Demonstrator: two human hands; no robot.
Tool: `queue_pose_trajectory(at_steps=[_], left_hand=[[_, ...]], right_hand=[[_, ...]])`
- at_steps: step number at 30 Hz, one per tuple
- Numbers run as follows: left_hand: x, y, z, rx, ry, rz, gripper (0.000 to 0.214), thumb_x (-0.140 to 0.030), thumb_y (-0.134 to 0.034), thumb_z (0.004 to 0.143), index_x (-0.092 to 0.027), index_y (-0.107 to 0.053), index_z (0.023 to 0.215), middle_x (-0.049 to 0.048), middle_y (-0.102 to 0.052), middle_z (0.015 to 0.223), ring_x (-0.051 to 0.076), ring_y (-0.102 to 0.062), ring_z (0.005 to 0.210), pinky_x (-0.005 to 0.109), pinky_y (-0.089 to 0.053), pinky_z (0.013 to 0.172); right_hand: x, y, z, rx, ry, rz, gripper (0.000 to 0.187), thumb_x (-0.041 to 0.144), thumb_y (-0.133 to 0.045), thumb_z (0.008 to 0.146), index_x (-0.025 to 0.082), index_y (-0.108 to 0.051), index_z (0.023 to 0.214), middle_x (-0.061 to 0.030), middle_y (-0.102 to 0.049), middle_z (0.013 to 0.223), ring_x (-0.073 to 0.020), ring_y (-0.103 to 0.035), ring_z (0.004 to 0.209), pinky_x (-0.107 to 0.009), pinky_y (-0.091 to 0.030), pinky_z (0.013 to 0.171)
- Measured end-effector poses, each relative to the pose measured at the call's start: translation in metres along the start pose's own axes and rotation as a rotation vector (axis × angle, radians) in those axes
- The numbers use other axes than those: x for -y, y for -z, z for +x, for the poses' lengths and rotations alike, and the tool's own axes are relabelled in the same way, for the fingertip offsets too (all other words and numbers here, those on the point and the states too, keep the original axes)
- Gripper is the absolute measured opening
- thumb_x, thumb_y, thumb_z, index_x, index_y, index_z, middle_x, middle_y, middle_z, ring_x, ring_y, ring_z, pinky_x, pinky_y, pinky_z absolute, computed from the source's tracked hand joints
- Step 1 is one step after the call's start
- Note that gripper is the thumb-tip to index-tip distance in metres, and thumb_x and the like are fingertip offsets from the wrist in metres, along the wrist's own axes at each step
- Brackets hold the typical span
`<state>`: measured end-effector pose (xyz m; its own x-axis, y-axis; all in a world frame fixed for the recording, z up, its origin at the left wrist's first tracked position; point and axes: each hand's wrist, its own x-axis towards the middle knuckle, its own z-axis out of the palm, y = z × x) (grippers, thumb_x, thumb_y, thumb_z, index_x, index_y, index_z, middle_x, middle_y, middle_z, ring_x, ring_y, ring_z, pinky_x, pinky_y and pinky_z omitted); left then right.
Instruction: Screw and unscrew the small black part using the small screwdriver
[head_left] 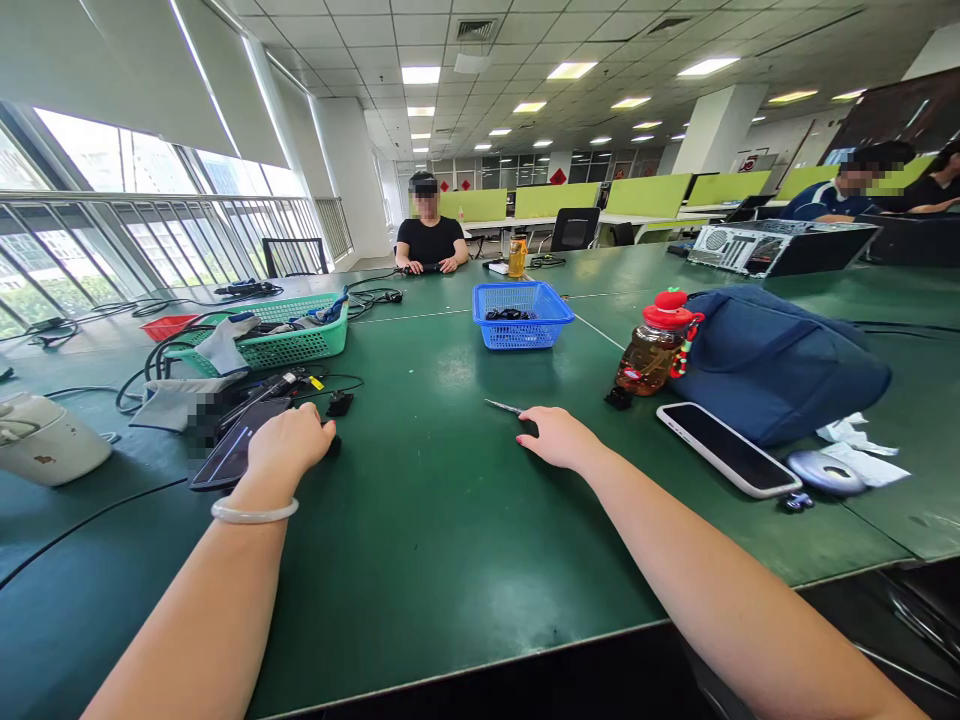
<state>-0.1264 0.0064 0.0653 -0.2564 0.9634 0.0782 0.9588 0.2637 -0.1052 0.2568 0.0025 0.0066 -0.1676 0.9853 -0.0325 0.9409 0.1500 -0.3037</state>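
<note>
My right hand is closed around the near end of a slim, pointed metal tool. The tip points left and away from me, low over the green table; its exact kind is hard to make out. My left hand, with a pale bangle at the wrist, has its fingers curled down beside a dark phone. A small black thing shows at its fingertips, mostly hidden by the hand. Just beyond lies a small black piece next to cables with a yellow tag.
A blue basket holds dark items. The green basket at left holds cloth and cables. On the right are a bottle with a red lid, a navy bag and a white-edged phone. A person sits opposite.
</note>
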Motion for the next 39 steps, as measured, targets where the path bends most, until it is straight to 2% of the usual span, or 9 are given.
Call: queue_pose_trajectory(at_steps=[5,10,18,27,39], left_hand=[[0.000,-0.014,0.006,0.069,-0.041,0.016,0.048,-0.048,-0.045,0.084,-0.013,-0.066,0.110,0.0204,-0.071,0.109,0.034,-0.067,0.100,0.039,-0.050,0.078],[0.002,-0.018,0.009,0.025,-0.067,0.017,0.049,-0.046,-0.053,0.083,-0.014,-0.062,0.119,0.0194,-0.071,0.111,0.032,-0.066,0.101,0.037,-0.051,0.078],[0.011,-0.017,0.016,-0.004,0.049,-0.024,0.053,-0.045,-0.056,0.084,-0.015,-0.061,0.128,0.0212,-0.069,0.116,0.034,-0.065,0.107,0.038,-0.051,0.081],[0.024,-0.030,0.027,-0.028,0.027,-0.101,0.056,-0.055,-0.058,0.080,-0.020,-0.067,0.122,0.0198,-0.070,0.117,0.036,-0.065,0.108,0.041,-0.051,0.085],[0.010,-0.015,0.010,0.003,0.024,0.011,0.047,-0.039,-0.052,0.086,-0.019,-0.065,0.127,0.0168,-0.071,0.116,0.033,-0.066,0.106,0.039,-0.052,0.082]], right_hand=[[0.000,0.000,-0.001,-0.001,0.009,0.012,0.046,0.038,-0.058,0.090,0.019,-0.059,0.132,-0.0081,-0.057,0.139,-0.0276,-0.050,0.128,-0.040,-0.043,0.105],[0.000,0.000,0.000,-0.003,-0.001,0.008,0.046,0.040,-0.058,0.090,0.021,-0.059,0.132,-0.0075,-0.058,0.138,-0.0278,-0.051,0.127,-0.039,-0.044,0.104],[0.001,0.000,-0.001,-0.008,0.014,0.011,0.046,0.038,-0.059,0.090,0.019,-0.059,0.131,-0.0079,-0.057,0.139,-0.0280,-0.049,0.129,-0.039,-0.042,0.106],[0.000,0.000,-0.002,-0.011,0.019,0.009,0.046,0.038,-0.058,0.090,0.018,-0.059,0.131,-0.0069,-0.056,0.140,-0.0279,-0.049,0.129,-0.039,-0.040,0.108],[-0.003,-0.003,0.001,-0.021,0.033,0.011,0.046,0.037,-0.060,0.089,0.017,-0.060,0.130,-0.0082,-0.058,0.137,-0.0282,-0.050,0.127,-0.039,-0.040,0.108]])
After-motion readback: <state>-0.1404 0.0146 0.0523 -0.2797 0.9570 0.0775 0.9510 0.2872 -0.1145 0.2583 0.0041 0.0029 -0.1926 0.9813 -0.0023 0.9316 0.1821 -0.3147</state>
